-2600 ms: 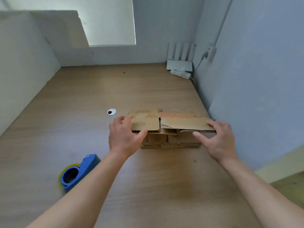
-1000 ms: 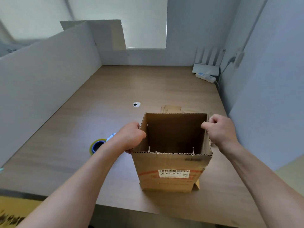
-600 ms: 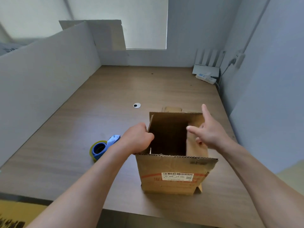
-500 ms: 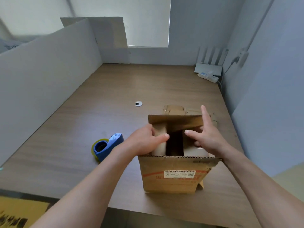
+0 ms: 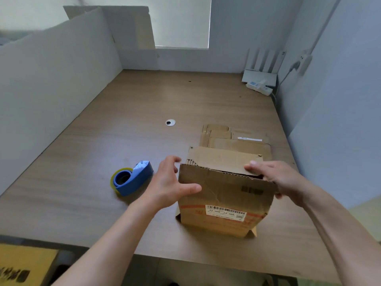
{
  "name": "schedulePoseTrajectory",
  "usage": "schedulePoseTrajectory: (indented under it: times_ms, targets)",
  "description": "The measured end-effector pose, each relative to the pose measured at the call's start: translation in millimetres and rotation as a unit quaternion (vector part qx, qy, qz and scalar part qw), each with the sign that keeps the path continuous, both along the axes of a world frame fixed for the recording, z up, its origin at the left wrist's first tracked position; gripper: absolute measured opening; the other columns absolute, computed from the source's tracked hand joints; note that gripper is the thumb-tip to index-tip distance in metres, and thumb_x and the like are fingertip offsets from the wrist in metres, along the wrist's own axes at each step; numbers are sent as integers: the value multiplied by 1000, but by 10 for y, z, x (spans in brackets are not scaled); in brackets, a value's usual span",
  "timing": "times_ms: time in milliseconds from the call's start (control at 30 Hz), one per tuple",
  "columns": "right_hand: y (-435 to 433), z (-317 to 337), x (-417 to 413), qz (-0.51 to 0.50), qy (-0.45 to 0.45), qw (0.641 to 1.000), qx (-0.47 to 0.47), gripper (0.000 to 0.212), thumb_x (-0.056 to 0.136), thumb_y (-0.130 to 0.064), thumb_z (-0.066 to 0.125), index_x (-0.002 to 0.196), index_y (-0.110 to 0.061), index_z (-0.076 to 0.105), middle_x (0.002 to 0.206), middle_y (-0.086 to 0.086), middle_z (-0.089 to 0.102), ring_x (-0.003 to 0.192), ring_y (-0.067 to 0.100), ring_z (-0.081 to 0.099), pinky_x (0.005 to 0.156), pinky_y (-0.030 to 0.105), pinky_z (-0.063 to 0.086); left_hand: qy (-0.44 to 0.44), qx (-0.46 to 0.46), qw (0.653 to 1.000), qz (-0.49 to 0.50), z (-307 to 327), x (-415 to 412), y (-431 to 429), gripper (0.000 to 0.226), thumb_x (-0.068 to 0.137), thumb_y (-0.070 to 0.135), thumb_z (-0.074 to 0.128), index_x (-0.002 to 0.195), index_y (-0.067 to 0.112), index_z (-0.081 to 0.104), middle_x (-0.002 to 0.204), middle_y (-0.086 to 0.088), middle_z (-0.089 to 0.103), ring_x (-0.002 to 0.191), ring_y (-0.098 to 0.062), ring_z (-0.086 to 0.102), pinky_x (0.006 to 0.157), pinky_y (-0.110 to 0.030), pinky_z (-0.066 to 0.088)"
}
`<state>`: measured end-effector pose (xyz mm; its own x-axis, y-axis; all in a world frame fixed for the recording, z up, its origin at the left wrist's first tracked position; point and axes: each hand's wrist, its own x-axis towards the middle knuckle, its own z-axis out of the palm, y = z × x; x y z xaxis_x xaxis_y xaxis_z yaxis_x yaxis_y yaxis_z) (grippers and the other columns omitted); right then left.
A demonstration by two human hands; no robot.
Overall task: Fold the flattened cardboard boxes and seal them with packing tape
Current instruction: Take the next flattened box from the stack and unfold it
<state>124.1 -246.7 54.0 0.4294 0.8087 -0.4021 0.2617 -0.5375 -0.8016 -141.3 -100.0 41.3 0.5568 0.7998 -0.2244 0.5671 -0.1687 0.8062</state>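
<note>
A brown cardboard box (image 5: 222, 201) stands upright near the front edge of the wooden table (image 5: 132, 112), a barcode label on its near side. Its top flaps are folded down, the far flap overlapping the near one. My left hand (image 5: 171, 182) grips the box's upper left corner, thumb on the near flap. My right hand (image 5: 278, 178) presses fingers on the top flaps at the right edge. A blue tape dispenser (image 5: 132, 178) with a yellowish roll lies on the table left of the box, untouched. A stack of flattened cardboard boxes (image 5: 235, 139) lies behind the box.
White partition walls (image 5: 51, 75) close the table on the left, back and right. A white router (image 5: 259, 73) and power strip sit at the far right corner. A round cable grommet (image 5: 170, 122) is in the tabletop's middle. A yellow carton (image 5: 22, 265) shows below the front edge.
The box was lifted from the flat stack and opened upright. Both hands pushed the inner side flaps in; now the far and near flaps are folded down over the top.
</note>
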Motion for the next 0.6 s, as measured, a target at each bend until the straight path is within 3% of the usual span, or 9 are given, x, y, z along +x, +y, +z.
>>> schedulePoseTrajectory:
  times_ms: [67, 133, 233, 300, 333, 400, 467, 533, 600]
  targets:
    - [-40, -5, -3, -19, 38, 999, -26, 53, 89, -71, 42, 101, -33, 77, 69, -4, 66, 53, 11, 44, 42, 22, 33, 23, 12, 1000, -18, -82, 3, 14, 115, 64, 47, 88, 152, 38, 15, 145, 6, 28, 122, -19, 47, 103, -40, 48]
    - [-68, -56, -16, -53, 89, 995, -12, 52, 93, -69, 41, 100, -34, 78, 53, -5, 48, 43, 7, 38, 46, 23, 31, 3, 8, 998, -56, -124, 64, 26, 114, 72, 37, 86, 155, 41, 8, 154, 12, 14, 136, -18, 34, 113, -41, 37]
    - [-103, -203, -97, -98, -71, 991, 48, 45, 83, -65, 61, 108, -29, 74, 84, -12, 70, 60, -2, 57, 57, 21, 39, -10, -30, 996, -81, -189, 173, 65, 91, 84, 28, 76, 155, 38, 20, 161, 14, 8, 145, -15, 22, 117, -34, 27]
    - [-131, -354, -197, -111, -225, 966, 56, 58, 79, -57, 73, 128, -27, 63, 105, -11, 61, 85, 1, 58, 69, 22, 44, -9, -49, 996, -78, -224, 230, 84, 75, 90, 27, 69, 153, 32, 29, 159, 14, 15, 141, -13, 28, 115, -33, 31]
    - [-137, -430, -245, -118, -237, 963, 60, 67, 80, -54, 74, 138, -26, 54, 113, -9, 54, 96, 6, 56, 78, 25, 47, -16, -53, 996, -70, -243, 254, 79, 70, 91, 26, 66, 152, 30, 32, 157, 13, 21, 136, -11, 32, 114, -34, 33]
    - [-134, -539, -313, -139, -127, 978, 89, 72, 86, -46, 72, 149, -29, 40, 128, -5, 49, 110, 9, 54, 90, 31, 52, -33, -52, 997, -47, -282, 295, 46, 62, 92, 23, 64, 149, 29, 38, 150, 9, 30, 127, -9, 38, 112, -33, 35]
    - [-110, -586, -343, -171, 31, 976, 130, 65, 94, -33, 66, 151, -33, 36, 129, -10, 52, 101, 0, 62, 71, 20, 58, -40, -46, 998, -21, -321, 328, 25, 55, 91, 23, 63, 143, 30, 44, 142, 7, 36, 119, -8, 42, 106, -31, 37]
    - [-104, -610, -320, -174, 42, 974, 141, 60, 95, -28, 65, 149, -32, 40, 120, -15, 54, 93, -5, 62, 59, 11, 52, -38, -62, 997, 11, -342, 350, 21, 45, 91, 29, 64, 134, 34, 48, 135, 6, 40, 114, -10, 46, 103, -34, 42]
    - [-123, -642, -293, -159, 24, 975, 152, 57, 94, -29, 66, 146, -30, 43, 118, -17, 55, 98, 1, 61, 61, 13, 54, -34, -67, 996, 40, -347, 368, 34, 36, 92, 36, 64, 124, 34, 49, 130, 5, 43, 111, -13, 51, 101, -40, 47]
